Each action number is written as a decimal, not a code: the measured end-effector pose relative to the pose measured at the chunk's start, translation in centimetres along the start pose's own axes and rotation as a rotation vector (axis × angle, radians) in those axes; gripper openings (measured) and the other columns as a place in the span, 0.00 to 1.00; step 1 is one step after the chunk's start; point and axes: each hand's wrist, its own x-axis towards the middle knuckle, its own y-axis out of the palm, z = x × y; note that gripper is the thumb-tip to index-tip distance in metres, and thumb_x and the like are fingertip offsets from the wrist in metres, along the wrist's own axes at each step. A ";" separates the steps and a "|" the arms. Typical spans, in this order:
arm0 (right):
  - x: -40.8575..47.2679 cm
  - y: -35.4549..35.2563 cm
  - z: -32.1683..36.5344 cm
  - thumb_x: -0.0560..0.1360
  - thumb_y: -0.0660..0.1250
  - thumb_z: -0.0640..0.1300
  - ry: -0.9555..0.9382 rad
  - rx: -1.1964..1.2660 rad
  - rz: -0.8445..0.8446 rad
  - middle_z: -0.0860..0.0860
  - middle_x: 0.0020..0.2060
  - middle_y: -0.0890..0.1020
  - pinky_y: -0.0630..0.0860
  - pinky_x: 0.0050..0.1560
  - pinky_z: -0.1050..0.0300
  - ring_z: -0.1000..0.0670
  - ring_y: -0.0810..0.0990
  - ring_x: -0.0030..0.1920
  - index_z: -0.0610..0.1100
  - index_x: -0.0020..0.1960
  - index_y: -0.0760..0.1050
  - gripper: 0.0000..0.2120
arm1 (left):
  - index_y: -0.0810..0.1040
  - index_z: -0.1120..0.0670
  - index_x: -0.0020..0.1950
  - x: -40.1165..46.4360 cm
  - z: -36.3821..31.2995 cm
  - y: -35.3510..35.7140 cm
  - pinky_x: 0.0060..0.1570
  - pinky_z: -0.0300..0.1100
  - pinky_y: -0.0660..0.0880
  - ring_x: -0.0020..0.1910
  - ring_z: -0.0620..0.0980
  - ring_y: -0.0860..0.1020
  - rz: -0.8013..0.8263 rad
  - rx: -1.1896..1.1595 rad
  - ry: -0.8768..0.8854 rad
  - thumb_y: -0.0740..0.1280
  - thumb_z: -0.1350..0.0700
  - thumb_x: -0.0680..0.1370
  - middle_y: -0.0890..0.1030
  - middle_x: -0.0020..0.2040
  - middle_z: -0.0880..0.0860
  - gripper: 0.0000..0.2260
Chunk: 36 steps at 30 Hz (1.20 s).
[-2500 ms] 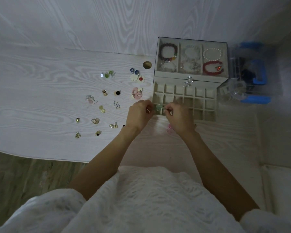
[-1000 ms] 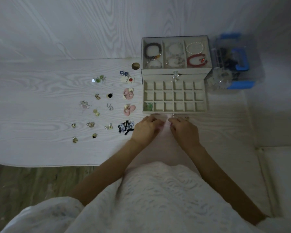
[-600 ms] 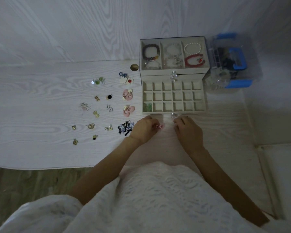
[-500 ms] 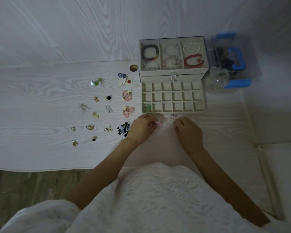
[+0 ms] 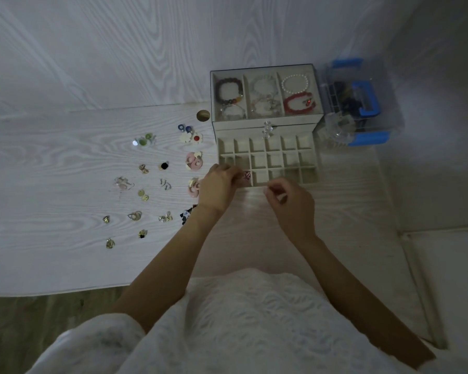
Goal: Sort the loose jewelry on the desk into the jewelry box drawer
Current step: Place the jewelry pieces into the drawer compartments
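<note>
Left hand (image 5: 219, 184) sits at the front-left corner of the pulled-out drawer (image 5: 312, 168), fingers curled & pinching a small pink earring (image 5: 246, 176) over the front row, approx 2nd compartment from left. Right hand (image 5: 291, 202) is just in front of the drawer's front edge, fingers curled in w/ thumb against fingertips; can't tell if anything is held. Drawer belongs to a pale jewelry box (image 5: 265, 125) whose top tray holds bead bracelets (image 5: 229, 90). Loose earrings (image 5: 143, 195) lie spread over the white wood-grain worktop (image 5: 52, 163) left of the box, incl. pink round pairs (image 5: 193, 160) nearest the drawer. Clear storage bin w/ blue handle (image 5: 368, 99) stands right of the box.
</note>
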 end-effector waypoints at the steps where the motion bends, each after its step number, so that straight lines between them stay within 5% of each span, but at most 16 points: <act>1: 0.6 0.2 0.3 0.73 0.68 0.41 0.038 0.074 -0.014 0.55 0.39 0.81 0.73 0.39 0.69 0.57 0.78 0.39 0.44 0.46 0.79 0.03 | 0.82 0.56 0.48 -0.1 0.2 -0.1 0.36 0.42 0.69 0.45 0.58 0.76 -0.017 0.028 0.020 0.69 0.54 0.74 0.81 0.44 0.56 0.07; 6: 3.4 1.7 1.2 0.74 0.68 0.38 0.088 0.217 0.052 0.52 0.40 0.81 0.72 0.41 0.75 0.55 0.79 0.41 0.42 0.49 0.78 0.04 | 0.82 0.54 0.47 -1.2 1.2 -0.3 0.31 0.44 0.73 0.41 0.58 0.76 -0.116 0.095 0.084 0.71 0.58 0.72 0.79 0.43 0.55 0.05; 10: 5.1 3.0 1.2 0.74 0.67 0.37 0.088 0.164 0.207 0.47 0.45 0.83 0.74 0.44 0.70 0.54 0.79 0.44 0.40 0.50 0.78 0.06 | 0.82 0.54 0.49 -1.5 1.0 -0.4 0.36 0.45 0.74 0.42 0.58 0.75 -0.121 0.077 0.075 0.71 0.59 0.71 0.79 0.44 0.56 0.08; 14: 5.9 4.0 0.4 0.75 0.64 0.40 -0.115 -0.224 0.302 0.45 0.47 0.81 0.76 0.45 0.54 0.47 0.79 0.46 0.41 0.50 0.77 0.06 | 0.81 0.55 0.51 -1.7 1.3 -0.6 0.39 0.50 0.76 0.44 0.60 0.75 -0.088 0.057 0.046 0.71 0.59 0.70 0.80 0.46 0.57 0.10; 22: 4.9 4.1 -0.4 0.73 0.65 0.38 -0.339 -0.543 0.214 0.42 0.47 0.77 0.74 0.49 0.48 0.41 0.73 0.50 0.37 0.50 0.80 0.09 | 0.82 0.55 0.50 -2.0 1.4 -0.5 0.39 0.48 0.75 0.42 0.59 0.75 -0.080 0.077 0.060 0.72 0.59 0.70 0.81 0.46 0.56 0.09; 28: 5.6 4.4 0.1 0.76 0.61 0.41 -0.289 -0.502 0.285 0.43 0.51 0.74 0.73 0.54 0.50 0.44 0.71 0.54 0.38 0.54 0.78 0.11 | 0.82 0.56 0.49 -2.1 1.2 -0.4 0.39 0.47 0.74 0.41 0.58 0.75 -0.091 0.091 0.072 0.72 0.59 0.71 0.81 0.44 0.56 0.08; 36: 3.0 0.6 -1.4 0.73 0.63 0.35 -0.170 -0.274 0.124 0.43 0.48 0.76 0.71 0.47 0.56 0.44 0.75 0.50 0.39 0.49 0.79 0.08 | 0.82 0.53 0.48 -2.3 0.8 0.0 0.39 0.47 0.75 0.42 0.58 0.76 -0.056 0.122 0.174 0.72 0.58 0.70 0.81 0.45 0.54 0.07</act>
